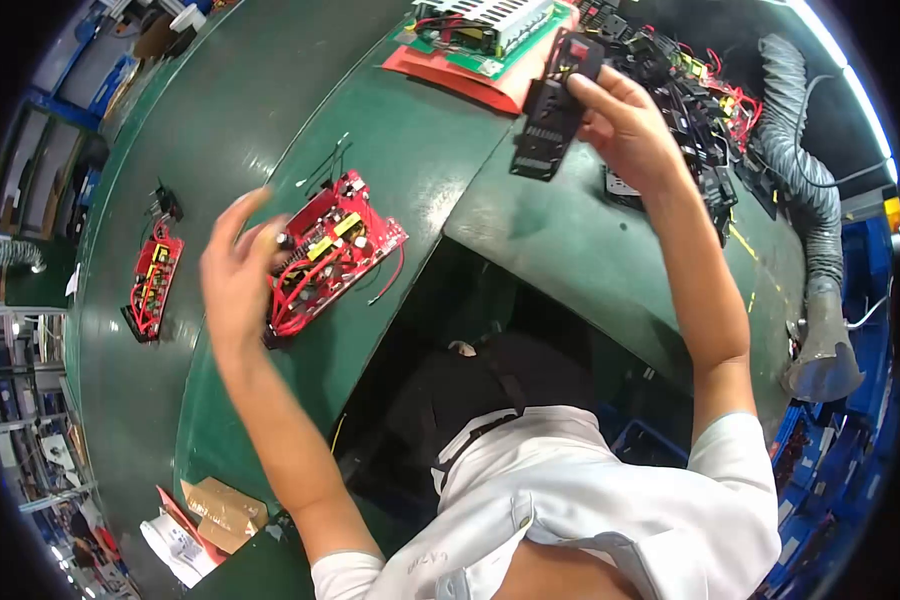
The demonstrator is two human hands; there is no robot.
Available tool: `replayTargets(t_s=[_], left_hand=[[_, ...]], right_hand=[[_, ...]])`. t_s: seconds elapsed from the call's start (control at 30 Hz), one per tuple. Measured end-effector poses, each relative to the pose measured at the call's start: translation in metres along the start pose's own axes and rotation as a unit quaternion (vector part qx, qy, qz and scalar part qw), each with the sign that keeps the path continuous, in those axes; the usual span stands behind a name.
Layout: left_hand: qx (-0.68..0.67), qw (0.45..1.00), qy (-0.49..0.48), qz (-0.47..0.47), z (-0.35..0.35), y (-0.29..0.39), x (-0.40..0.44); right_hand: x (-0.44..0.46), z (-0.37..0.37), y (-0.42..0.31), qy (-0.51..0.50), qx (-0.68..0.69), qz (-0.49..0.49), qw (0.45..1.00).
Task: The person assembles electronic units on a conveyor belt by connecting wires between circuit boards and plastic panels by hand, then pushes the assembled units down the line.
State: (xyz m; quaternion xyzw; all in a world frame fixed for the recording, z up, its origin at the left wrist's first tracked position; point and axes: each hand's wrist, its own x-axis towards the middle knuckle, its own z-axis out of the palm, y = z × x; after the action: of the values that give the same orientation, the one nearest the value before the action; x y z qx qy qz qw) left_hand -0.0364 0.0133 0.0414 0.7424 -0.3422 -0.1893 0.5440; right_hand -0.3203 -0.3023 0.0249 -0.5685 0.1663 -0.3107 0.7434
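My right hand (625, 125) grips a black plastic end panel (553, 110) with slots and a red part near its top, held above the table. My left hand (238, 265), slightly blurred, is beside a red circuit board (338, 250) packed with components, yellow-wrapped parts and red wires. Its thumb and index finger are apart, with nothing visible between them. The thumb overlaps the board's left end in view; whether it touches cannot be seen. Thin dark wires (328, 165) lie behind the board.
A smaller red board (156, 280) lies on the left. Behind, a metal-cased unit (490, 22) rests on a red-orange sheet (440, 82). Black panels and wires (685, 110) are heaped at right, near a flexible duct (805, 170). A cardboard piece (225, 512) lies front left.
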Motion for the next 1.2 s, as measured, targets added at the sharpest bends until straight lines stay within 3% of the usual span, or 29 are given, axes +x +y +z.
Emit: replayTargets(t_s=[0.07, 0.1, 0.13, 0.17, 0.2, 0.33, 0.4, 0.5, 0.6, 0.63, 0.73, 0.97, 1.07, 1.13, 1.2], left_hand=[[-0.064, 0.985, -0.156, 0.025, 0.048, 0.021, 0.006], [-0.146, 0.961, -0.235, 0.004, 0.062, 0.012, 0.009], [-0.331, 0.89, -0.308, -0.068, 0.066, 0.012, 0.014], [-0.379, 0.875, -0.279, -0.115, 0.072, 0.016, 0.018], [-0.423, 0.854, -0.253, -0.165, 0.076, 0.024, 0.023], [-0.4, 0.879, -0.237, -0.103, 0.08, -0.002, 0.049], [-0.369, 0.907, -0.188, -0.079, 0.081, 0.005, 0.051], [-0.346, 0.925, -0.159, -0.017, 0.068, 0.01, 0.064], [-0.299, 0.941, -0.157, 0.013, 0.07, 0.016, 0.079], [-0.28, 0.947, -0.157, 0.023, 0.072, 0.019, 0.085], [-0.195, 0.972, -0.119, 0.053, 0.084, 0.019, 0.102], [-0.214, 0.973, -0.085, -0.029, 0.078, -0.001, 0.121], [-0.514, 0.854, -0.033, -0.08, 0.101, -0.002, 0.121], [-0.577, 0.81, -0.027, -0.1, 0.115, -0.005, 0.12], [-0.589, 0.802, 0.01, -0.1, 0.125, -0.008, 0.118]], right_hand=[[-0.004, 0.047, 0.015, -0.065, 0.093, -0.058, 0.992], [-0.003, 0.056, 0.02, -0.128, 0.034, -0.103, 0.986], [-0.002, 0.065, 0.026, -0.19, -0.024, -0.149, 0.97], [-0.001, 0.073, 0.036, -0.216, -0.041, -0.186, 0.958], [-0.006, 0.087, 0.026, -0.239, -0.148, -0.217, 0.935], [-0.013, 0.105, 0.035, -0.255, -0.256, -0.216, 0.907], [-0.006, 0.1, 0.053, -0.236, -0.203, -0.213, 0.926], [0.005, 0.093, 0.058, -0.12, -0.057, -0.035, 0.991], [0.025, 0.09, 0.07, -0.171, 0.079, 0.115, 0.975], [0.027, 0.103, 0.071, -0.17, 0.004, 0.125, 0.977], [0.054, 0.115, 0.08, -0.207, 0.042, 0.172, 0.962], [0.082, 0.105, 0.105, -0.21, 0.158, 0.182, 0.948], [0.076, 0.115, 0.122, -0.18, 0.306, 0.19, 0.915], [0.074, 0.119, 0.122, -0.158, 0.347, 0.197, 0.903], [0.067, 0.124, 0.114, -0.146, 0.383, 0.192, 0.892]])
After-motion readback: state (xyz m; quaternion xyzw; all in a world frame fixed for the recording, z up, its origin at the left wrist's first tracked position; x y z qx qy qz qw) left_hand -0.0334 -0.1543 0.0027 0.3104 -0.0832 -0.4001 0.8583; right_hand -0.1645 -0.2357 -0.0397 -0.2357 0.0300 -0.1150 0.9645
